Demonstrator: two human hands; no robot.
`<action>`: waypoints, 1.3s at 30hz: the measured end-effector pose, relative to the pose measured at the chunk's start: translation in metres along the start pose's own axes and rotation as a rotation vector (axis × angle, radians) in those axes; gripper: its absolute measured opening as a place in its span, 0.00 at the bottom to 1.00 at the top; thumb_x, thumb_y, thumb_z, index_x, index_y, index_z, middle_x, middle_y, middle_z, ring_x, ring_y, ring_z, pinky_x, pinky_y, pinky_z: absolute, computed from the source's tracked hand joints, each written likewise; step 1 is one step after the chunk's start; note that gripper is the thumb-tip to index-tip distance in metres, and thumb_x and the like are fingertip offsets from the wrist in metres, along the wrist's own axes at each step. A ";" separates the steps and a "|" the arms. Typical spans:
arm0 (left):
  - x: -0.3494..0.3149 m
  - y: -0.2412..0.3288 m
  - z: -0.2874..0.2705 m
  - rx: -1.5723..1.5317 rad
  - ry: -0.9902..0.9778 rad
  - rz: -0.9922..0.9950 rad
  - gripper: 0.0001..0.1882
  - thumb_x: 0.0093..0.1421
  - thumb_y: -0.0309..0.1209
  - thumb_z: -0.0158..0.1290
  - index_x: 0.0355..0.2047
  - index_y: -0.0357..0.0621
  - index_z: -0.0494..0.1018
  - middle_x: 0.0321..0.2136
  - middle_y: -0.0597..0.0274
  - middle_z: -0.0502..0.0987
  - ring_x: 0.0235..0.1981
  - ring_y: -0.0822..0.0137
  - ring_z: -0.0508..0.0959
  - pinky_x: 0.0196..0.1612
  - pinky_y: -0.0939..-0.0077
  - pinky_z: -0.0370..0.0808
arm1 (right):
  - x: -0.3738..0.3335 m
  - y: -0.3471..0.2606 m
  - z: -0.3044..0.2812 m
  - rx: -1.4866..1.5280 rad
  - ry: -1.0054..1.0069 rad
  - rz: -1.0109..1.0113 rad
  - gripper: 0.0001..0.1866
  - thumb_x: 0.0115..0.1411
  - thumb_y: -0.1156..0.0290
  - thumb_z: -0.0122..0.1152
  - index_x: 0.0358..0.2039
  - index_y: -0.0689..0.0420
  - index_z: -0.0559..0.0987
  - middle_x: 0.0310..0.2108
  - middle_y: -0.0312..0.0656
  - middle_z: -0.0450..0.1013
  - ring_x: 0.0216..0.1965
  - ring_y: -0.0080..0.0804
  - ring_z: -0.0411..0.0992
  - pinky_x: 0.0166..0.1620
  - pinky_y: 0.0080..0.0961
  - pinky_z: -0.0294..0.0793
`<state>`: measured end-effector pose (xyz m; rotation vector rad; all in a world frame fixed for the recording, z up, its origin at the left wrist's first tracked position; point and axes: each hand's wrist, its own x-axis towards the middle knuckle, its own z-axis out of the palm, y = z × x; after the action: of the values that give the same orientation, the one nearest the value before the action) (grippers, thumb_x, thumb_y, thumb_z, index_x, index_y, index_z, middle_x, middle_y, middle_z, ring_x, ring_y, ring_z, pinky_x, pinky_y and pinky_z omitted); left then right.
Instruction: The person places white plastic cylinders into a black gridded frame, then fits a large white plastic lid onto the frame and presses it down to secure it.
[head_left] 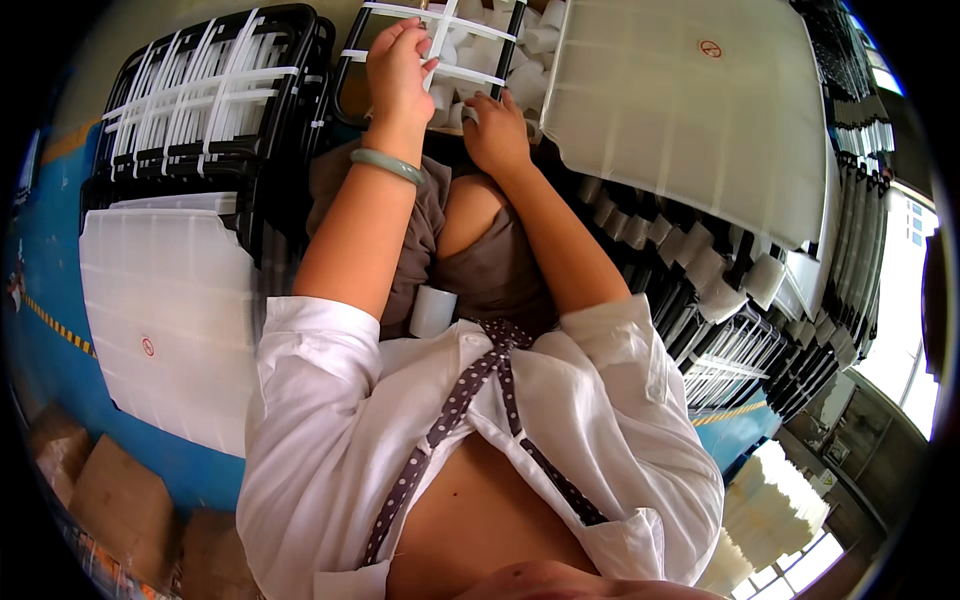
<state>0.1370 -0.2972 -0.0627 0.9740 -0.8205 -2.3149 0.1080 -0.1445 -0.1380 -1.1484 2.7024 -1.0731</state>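
A black tubular frame (508, 50) crossed with white straps (470, 27) lies in front of my knees at the top of the view. My left hand (400, 75), a pale green bangle on its wrist, is over the frame's left part. Its fingers are curled together beside a white strap; what they pinch is too small to make out. My right hand (495, 133) is closed round the near end of the frame's right black tube. Under the frame are several white cylinders (530, 80). Another white cylinder (432, 312) rests on my lap.
Stacked strapped black frames (200, 100) stand at left, above a translucent white panel (165, 320). A large translucent panel (690, 110) is at right, over black tubes with white cylinders (720, 298). Cardboard boxes (125, 490) sit lower left on the blue floor (205, 480).
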 end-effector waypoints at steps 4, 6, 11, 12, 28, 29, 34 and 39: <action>0.004 -0.006 0.009 0.061 -0.028 0.393 0.13 0.49 0.19 0.50 0.38 0.40 0.70 0.32 0.62 0.71 0.32 0.73 0.71 0.33 0.85 0.65 | 0.030 0.017 0.033 -0.532 0.071 0.011 0.12 0.47 0.71 0.51 0.31 0.52 0.81 0.45 0.43 0.72 0.54 0.52 0.60 0.58 0.46 0.54; 0.007 -0.006 0.011 0.040 0.048 0.407 0.13 0.49 0.19 0.50 0.38 0.40 0.69 0.31 0.63 0.71 0.31 0.73 0.70 0.33 0.85 0.65 | 0.052 0.034 0.038 -0.350 0.141 0.026 0.13 0.46 0.72 0.52 0.33 0.51 0.81 0.45 0.41 0.72 0.53 0.49 0.62 0.56 0.44 0.57; 0.008 -0.004 0.019 -0.032 0.109 0.426 0.11 0.50 0.20 0.49 0.36 0.42 0.69 0.33 0.62 0.69 0.31 0.73 0.69 0.35 0.83 0.66 | 0.103 0.044 0.039 -0.286 -0.140 0.240 0.12 0.50 0.72 0.50 0.34 0.55 0.79 0.42 0.43 0.73 0.46 0.46 0.70 0.43 0.39 0.72; 0.007 0.000 0.021 -0.084 0.152 0.464 0.10 0.50 0.22 0.49 0.34 0.43 0.70 0.31 0.66 0.71 0.33 0.75 0.70 0.33 0.82 0.65 | 0.109 0.042 0.041 -0.286 -0.144 0.240 0.12 0.50 0.72 0.50 0.34 0.55 0.79 0.42 0.43 0.73 0.46 0.46 0.70 0.43 0.39 0.72; 0.023 -0.014 0.007 -0.176 0.101 0.392 0.08 0.50 0.20 0.49 0.32 0.41 0.68 0.27 0.63 0.70 0.27 0.75 0.68 0.31 0.83 0.64 | 0.147 0.019 0.035 -0.668 -0.672 0.293 0.19 0.49 0.56 0.62 0.39 0.53 0.78 0.40 0.43 0.75 0.42 0.40 0.74 0.42 0.33 0.73; 0.024 -0.015 0.006 -0.176 0.103 0.382 0.08 0.50 0.20 0.49 0.32 0.41 0.67 0.28 0.63 0.70 0.27 0.74 0.68 0.32 0.82 0.65 | 0.147 0.021 0.037 -0.668 -0.637 0.313 0.18 0.49 0.57 0.62 0.39 0.53 0.78 0.40 0.43 0.75 0.42 0.40 0.74 0.42 0.33 0.73; 0.026 -0.005 0.008 0.027 0.164 0.309 0.08 0.53 0.24 0.48 0.34 0.38 0.71 0.29 0.62 0.72 0.30 0.71 0.71 0.34 0.82 0.68 | 0.146 0.043 0.043 -0.638 -0.616 0.257 0.16 0.50 0.61 0.58 0.37 0.55 0.79 0.38 0.45 0.76 0.41 0.40 0.74 0.41 0.32 0.74; 0.035 -0.018 0.008 -0.020 -0.125 0.248 0.05 0.51 0.22 0.47 0.29 0.40 0.70 0.24 0.68 0.71 0.27 0.75 0.70 0.30 0.82 0.66 | 0.149 0.075 0.041 -0.458 -0.503 0.231 0.16 0.50 0.61 0.55 0.35 0.58 0.79 0.29 0.47 0.77 0.34 0.38 0.76 0.38 0.33 0.74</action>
<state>0.1058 -0.3042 -0.0862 0.6817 -0.9111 -2.1800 -0.0369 -0.2264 -0.1789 -0.9417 2.6214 -0.1027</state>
